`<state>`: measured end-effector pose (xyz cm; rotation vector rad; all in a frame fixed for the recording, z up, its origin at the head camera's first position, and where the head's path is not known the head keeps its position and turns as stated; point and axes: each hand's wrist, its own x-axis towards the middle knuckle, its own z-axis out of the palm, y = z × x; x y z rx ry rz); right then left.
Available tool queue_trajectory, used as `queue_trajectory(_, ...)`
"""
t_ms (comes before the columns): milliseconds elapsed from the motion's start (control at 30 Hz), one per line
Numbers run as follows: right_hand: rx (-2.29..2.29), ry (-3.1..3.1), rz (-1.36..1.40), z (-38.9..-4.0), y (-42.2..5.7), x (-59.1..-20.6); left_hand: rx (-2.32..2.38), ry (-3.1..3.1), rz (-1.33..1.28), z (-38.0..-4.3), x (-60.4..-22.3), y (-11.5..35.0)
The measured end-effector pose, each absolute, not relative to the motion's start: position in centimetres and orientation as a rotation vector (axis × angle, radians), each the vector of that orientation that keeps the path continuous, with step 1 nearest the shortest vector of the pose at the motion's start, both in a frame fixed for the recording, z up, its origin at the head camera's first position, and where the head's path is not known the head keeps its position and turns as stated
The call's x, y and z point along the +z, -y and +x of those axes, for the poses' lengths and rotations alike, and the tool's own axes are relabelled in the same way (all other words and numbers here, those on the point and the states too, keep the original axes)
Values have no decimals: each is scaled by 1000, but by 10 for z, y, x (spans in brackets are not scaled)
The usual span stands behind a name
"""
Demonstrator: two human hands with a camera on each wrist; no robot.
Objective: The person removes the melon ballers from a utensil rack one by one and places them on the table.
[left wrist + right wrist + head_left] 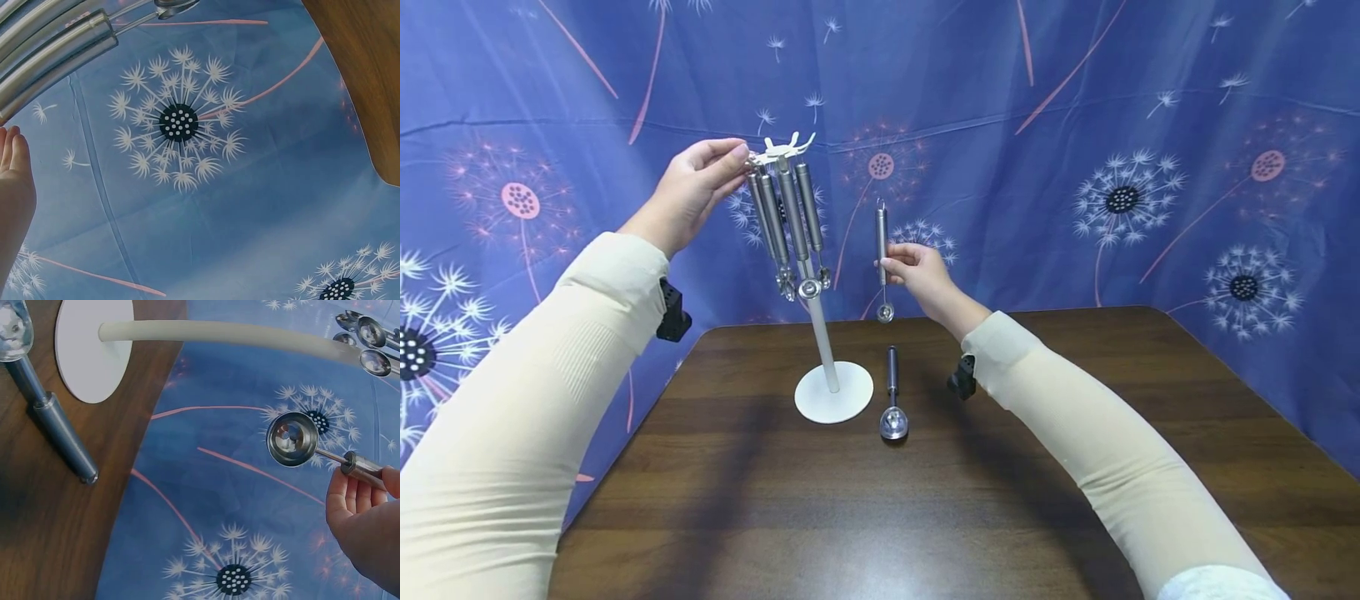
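In the head view, a white utensil stand (823, 342) carries several steel-handled utensils (790, 212) from the hooks at its top. My left hand (696, 187) pinches the left edge of the hooked top (784, 152); the exact grip is hidden behind the fingers. To the right of the stand, my right hand (925, 279) holds a melon baller (882, 237) upright by its steel handle, loop up and round bowl down. The right wrist view shows its hollow round bowl (292, 439) apart from the stand. An ice cream scoop (893, 421) lies on the table below.
The stand's round white base (833, 404) rests on the brown wooden table (887, 517) near its back edge. Behind hangs a blue curtain (985, 167) printed with dandelions. Each wrist bears a small black camera.
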<state>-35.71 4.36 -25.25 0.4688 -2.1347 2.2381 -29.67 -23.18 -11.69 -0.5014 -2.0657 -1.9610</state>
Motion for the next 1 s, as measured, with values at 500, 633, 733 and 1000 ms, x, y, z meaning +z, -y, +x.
queue_trajectory(500,2269,2129,385,-360,-51,-272,-2143,1890,-439,-300,-116,230)
queue_trajectory(633,2268,2120,343,-362,-54,-277,-2139,1863,-448,-299,-116,230)
queue_trajectory(733,2277,2112,305,-363,-56,-281,-2133,1867,-454,-300,-115,230)
queue_trajectory(1000,2310,2090,251,-362,-60,-290,-2120,1933,-439,-299,-114,231)
